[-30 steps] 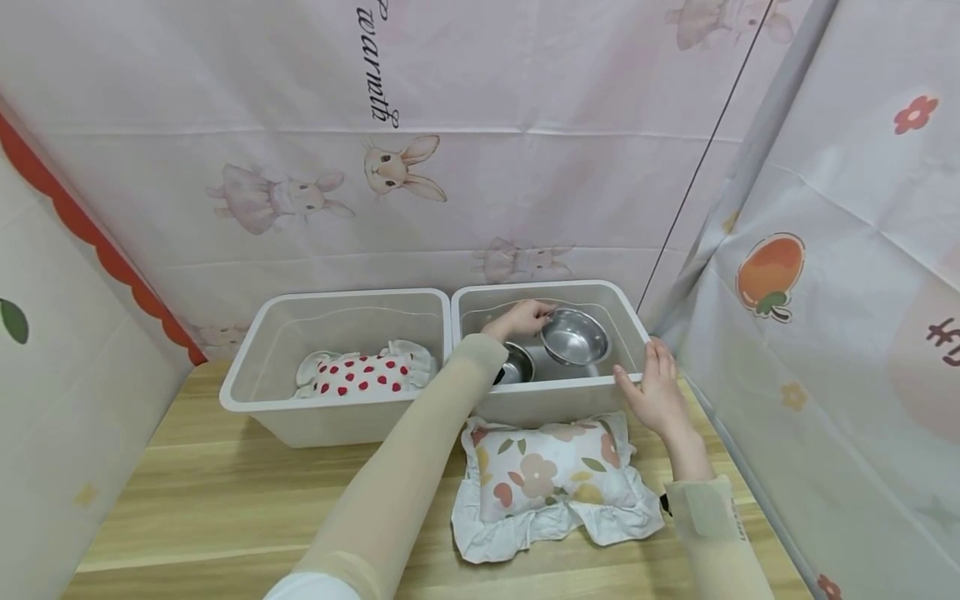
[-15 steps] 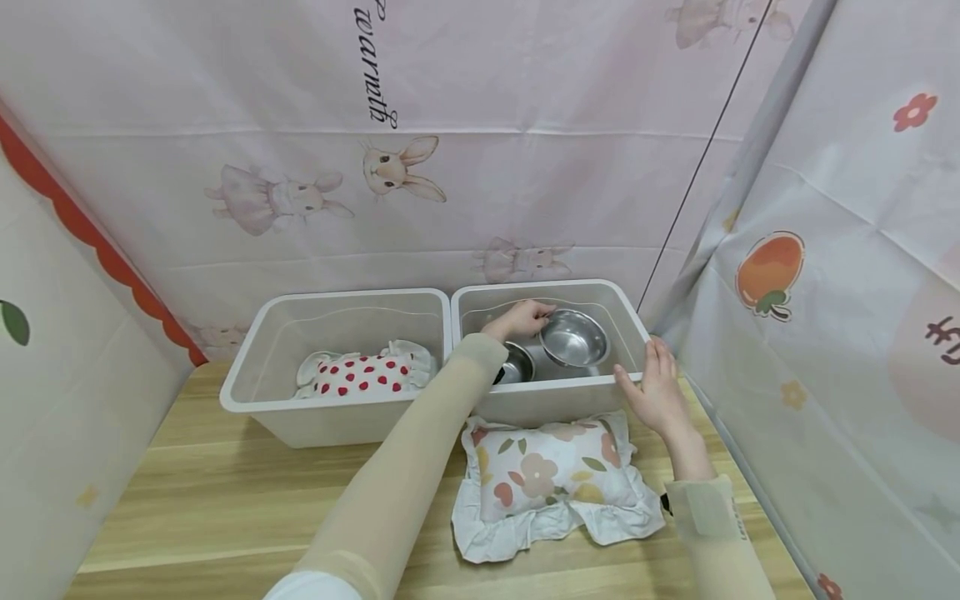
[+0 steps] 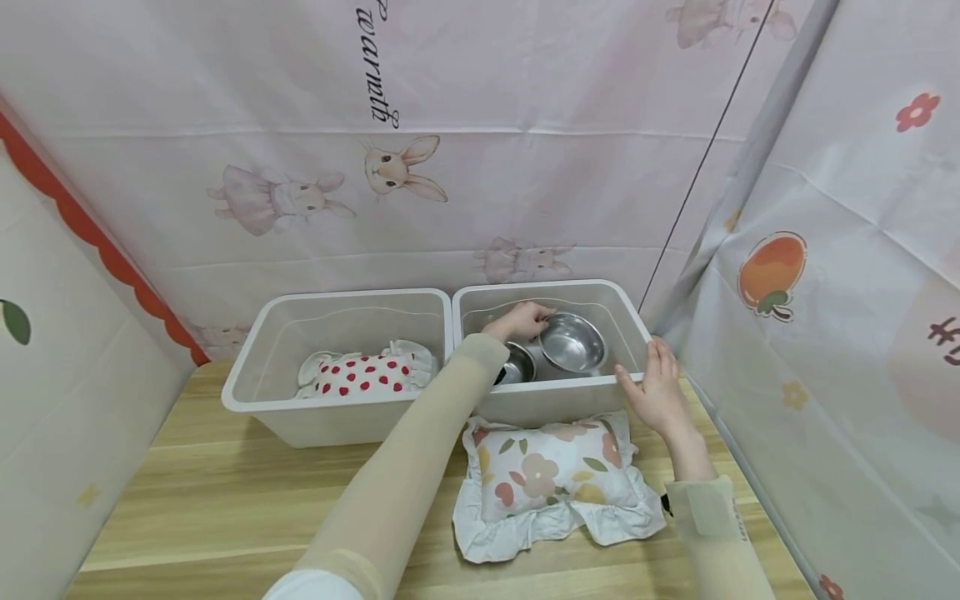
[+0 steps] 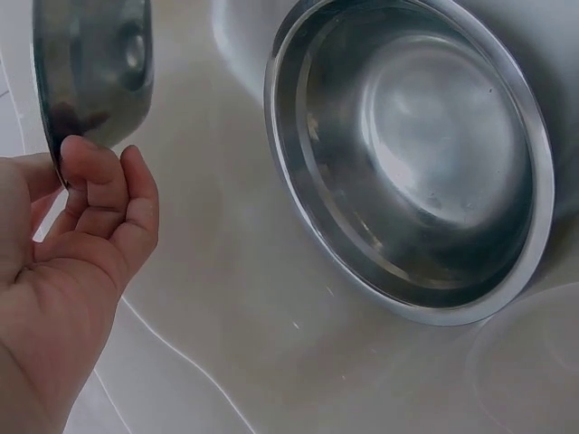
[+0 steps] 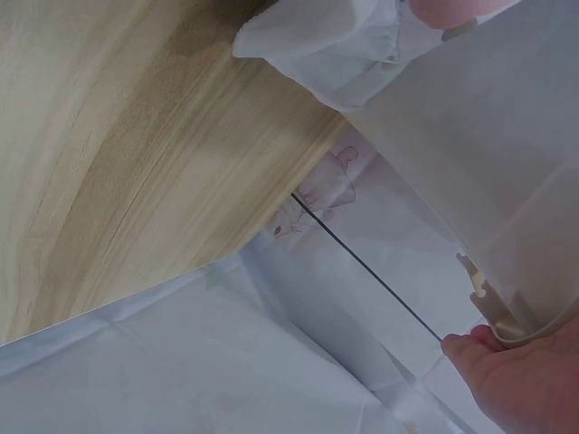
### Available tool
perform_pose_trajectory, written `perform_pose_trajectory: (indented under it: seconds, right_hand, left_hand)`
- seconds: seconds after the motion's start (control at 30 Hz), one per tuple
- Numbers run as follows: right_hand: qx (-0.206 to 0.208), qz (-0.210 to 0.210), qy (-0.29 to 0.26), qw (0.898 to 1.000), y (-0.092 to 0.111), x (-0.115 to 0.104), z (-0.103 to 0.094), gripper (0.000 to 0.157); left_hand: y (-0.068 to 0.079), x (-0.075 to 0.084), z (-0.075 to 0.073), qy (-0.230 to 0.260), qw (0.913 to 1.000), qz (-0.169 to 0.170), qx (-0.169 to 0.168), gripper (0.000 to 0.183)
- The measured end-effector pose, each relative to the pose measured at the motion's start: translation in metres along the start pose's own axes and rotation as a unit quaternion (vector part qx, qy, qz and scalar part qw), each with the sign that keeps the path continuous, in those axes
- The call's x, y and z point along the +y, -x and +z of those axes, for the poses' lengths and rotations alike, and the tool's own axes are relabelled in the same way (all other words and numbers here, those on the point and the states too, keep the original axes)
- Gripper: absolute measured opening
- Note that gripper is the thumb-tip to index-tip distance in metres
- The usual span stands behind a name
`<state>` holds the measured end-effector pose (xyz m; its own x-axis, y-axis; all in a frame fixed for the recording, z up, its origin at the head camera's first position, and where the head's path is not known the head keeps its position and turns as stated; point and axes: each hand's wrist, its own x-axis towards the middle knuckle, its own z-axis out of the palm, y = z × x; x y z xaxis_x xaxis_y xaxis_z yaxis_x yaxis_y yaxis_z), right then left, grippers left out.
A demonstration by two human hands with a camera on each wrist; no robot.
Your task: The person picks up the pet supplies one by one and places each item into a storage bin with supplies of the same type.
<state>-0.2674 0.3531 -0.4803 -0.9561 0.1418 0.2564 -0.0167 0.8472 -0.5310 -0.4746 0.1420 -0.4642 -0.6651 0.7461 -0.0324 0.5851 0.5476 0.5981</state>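
Observation:
My left hand [image 3: 520, 322] reaches into the right-hand bin [image 3: 558, 402] and pinches the rim of a shiny metal bowl [image 3: 574, 342] between thumb and fingers. In the left wrist view that bowl [image 4: 95, 68] stands steeply on edge above the fingers. A second metal bowl [image 4: 443, 136] lies beside it in the bin; in the head view my left forearm partly covers this bowl [image 3: 519, 364]. At the bin's front right corner my right hand [image 3: 657, 396] rests on the rim, fingers extended along the right side and thumb spread to the front edge.
A left-hand bin [image 3: 330, 425] stands against the right one, with a strawberry-print pillow [image 3: 365, 375] inside. A ruffled floral pillow [image 3: 551, 471] lies on the wooden table [image 3: 225, 500] in front. Printed cloth walls [image 3: 487, 200] close in the back and sides.
The bowl in my left hand has dropped slightly lower inside the right-hand bin. My right hand stays on the bin's corner.

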Motion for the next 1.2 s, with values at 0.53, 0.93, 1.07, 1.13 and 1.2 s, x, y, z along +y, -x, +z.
perform_pose_trajectory:
  seconds: [0.53, 0.93, 1.07, 1.13, 1.2]
  right_hand:
    - [0.007, -0.005, -0.005, 1.000, -0.001, 0.000, -0.001, 0.083]
    - [0.000, 0.002, -0.003, 1.000, -0.001, 0.001, 0.003, 0.084]
    - [0.002, 0.002, -0.001, 1.000, -0.001, 0.001, 0.003, 0.084]
    - [0.001, 0.003, -0.001, 1.000, 0.000, 0.001, 0.003, 0.084]
    - [0.000, 0.003, -0.002, 1.000, 0.000, 0.001, 0.002, 0.085]
  left_hand:
    - [-0.005, -0.008, 0.001, 0.040, 0.9952, -0.041, -0.079, 0.053]
    - [0.011, 0.000, 0.002, 0.043, 0.9955, -0.044, -0.072, 0.052]
    - [0.008, 0.001, 0.004, 0.050, 0.9929, -0.068, -0.084, 0.052]
    - [0.005, 0.000, 0.005, 0.066, 0.9905, -0.082, -0.089, 0.052]
    - [0.003, -0.001, 0.006, 0.078, 0.9881, -0.094, -0.093, 0.053]
